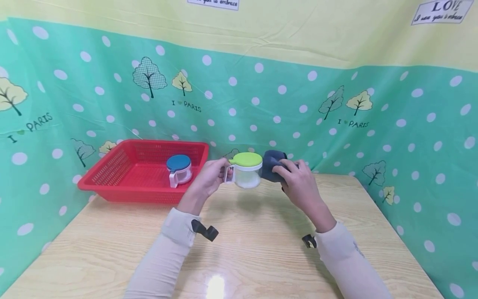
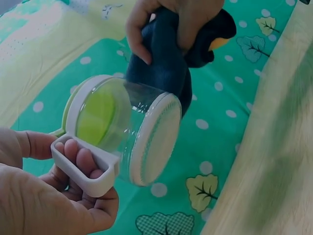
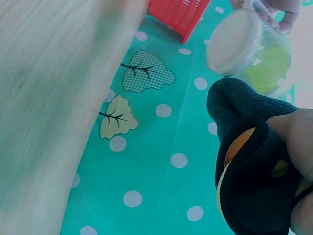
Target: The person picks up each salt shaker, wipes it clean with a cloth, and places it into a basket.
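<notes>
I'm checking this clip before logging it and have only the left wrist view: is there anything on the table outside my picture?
Observer: Yes. The head view shows a red basket on the table, toward its far left.
Operator: Is anything in the basket?
Observer: A blue-lidded jar stands inside, near the basket's right end.
Operator: And the green-lidded jar I can see: is it over the basket?
Observer: No. The head view puts it to the right of the basket.
</notes>
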Demonstrator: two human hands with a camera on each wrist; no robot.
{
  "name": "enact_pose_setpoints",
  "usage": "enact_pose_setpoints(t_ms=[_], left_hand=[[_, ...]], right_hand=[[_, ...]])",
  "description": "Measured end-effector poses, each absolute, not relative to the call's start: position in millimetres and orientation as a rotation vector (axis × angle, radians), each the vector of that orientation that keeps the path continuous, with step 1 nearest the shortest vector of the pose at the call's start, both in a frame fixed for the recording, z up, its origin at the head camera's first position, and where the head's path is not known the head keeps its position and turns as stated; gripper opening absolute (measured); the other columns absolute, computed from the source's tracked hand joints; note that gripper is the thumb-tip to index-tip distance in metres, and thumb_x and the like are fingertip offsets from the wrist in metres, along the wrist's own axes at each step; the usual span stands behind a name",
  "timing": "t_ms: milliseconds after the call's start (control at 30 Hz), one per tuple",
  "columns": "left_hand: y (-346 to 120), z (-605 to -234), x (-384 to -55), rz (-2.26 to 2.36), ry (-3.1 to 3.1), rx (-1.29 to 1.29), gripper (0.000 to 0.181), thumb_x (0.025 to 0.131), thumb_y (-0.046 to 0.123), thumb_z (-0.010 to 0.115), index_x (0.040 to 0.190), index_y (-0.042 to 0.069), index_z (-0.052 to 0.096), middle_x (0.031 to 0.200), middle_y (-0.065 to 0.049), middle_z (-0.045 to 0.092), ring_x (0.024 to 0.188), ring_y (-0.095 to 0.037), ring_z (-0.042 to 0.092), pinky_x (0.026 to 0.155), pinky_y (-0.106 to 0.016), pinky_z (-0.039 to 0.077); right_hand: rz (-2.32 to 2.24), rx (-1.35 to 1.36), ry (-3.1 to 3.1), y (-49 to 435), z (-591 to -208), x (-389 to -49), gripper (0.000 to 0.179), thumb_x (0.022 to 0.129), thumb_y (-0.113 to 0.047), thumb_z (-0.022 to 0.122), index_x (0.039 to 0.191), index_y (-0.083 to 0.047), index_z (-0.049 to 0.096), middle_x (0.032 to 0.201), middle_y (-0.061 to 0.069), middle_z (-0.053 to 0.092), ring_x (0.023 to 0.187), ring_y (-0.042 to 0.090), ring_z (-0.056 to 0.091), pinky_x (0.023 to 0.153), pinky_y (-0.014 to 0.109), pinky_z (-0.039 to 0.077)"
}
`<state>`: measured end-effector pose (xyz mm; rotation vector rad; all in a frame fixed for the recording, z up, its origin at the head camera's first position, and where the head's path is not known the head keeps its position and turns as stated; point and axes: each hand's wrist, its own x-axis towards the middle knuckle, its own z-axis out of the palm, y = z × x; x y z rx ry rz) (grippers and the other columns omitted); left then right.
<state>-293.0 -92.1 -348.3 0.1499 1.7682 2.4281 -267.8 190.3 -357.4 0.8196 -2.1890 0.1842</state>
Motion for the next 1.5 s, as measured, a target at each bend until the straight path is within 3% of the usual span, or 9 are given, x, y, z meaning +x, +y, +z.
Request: enact_pose_setpoints(t_ms=[833, 1500], left_hand=[[-95.0, -358.9, -299.5, 2.357, 1.977, 0.167, 0.022, 0.092, 0.004, 0.049, 0.074, 0.000, 0.060, 0.073, -0.007, 0.056, 0.070, -0.019, 0.052, 0.066, -0.027, 0.047], [-90.7, -361.2, -299.4, 2.373, 1.979, 0.183, 0.026, 0.092, 0.004, 0.050, 0.070, 0.002, 0.063, 0.067, -0.006, 0.057, 0.063, -0.019, 0.052, 0.062, -0.026, 0.046]], right_hand=[[0.261, 0.968, -2.072, 175.0, -342.1, -244.3, 0.039, 0.072, 0.004, 0.084, 0.105, -0.014, 0.072, 0.115, 0.015, 0.070, 0.085, 0.040, 0.059, 0.075, 0.051, 0.054], [0.270, 1.080, -2.016, 157.8, -349.9, -238.8, 0.045, 0.071, 0.001, 0.087, 0.110, -0.016, 0.072, 0.117, 0.015, 0.070, 0.084, 0.036, 0.058, 0.071, 0.047, 0.054]])
